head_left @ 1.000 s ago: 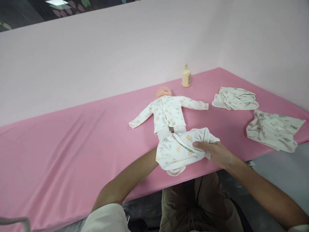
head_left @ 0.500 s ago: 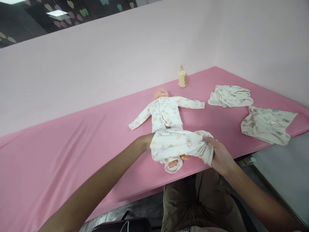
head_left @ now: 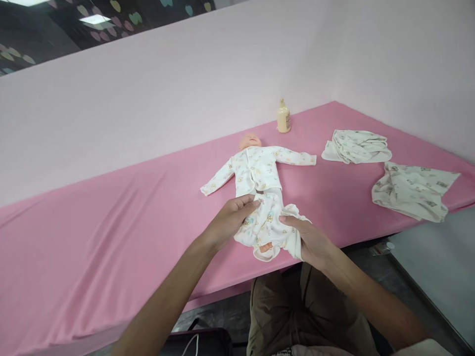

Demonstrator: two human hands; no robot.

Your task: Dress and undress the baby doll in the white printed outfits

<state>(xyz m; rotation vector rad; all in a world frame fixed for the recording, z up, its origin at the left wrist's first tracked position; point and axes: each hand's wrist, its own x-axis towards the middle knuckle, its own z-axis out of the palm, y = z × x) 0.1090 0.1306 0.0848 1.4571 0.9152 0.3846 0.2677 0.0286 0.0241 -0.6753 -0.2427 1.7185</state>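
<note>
A baby doll [head_left: 249, 142] lies on its back on the pink table cover [head_left: 111, 217], dressed in a white printed top [head_left: 258, 168]. White printed baby trousers [head_left: 267, 225] are bunched over its legs, and one foot shows at the hem. My left hand [head_left: 232, 217] grips the trousers at the doll's waist on the left side. My right hand [head_left: 309, 237] holds the trousers' fabric on the right side, near the table's front edge.
A small cream bottle [head_left: 284, 117] stands at the back by the pink wall. Two crumpled white printed cloths lie to the right, one further back [head_left: 356, 147] and one nearer the table's edge [head_left: 413, 190]. My lap in khaki trousers is below the table edge.
Both hands have drawn the trousers in and up over the doll's legs. The fabric was spread wide between my hands and is now bunched narrow around the legs.
</note>
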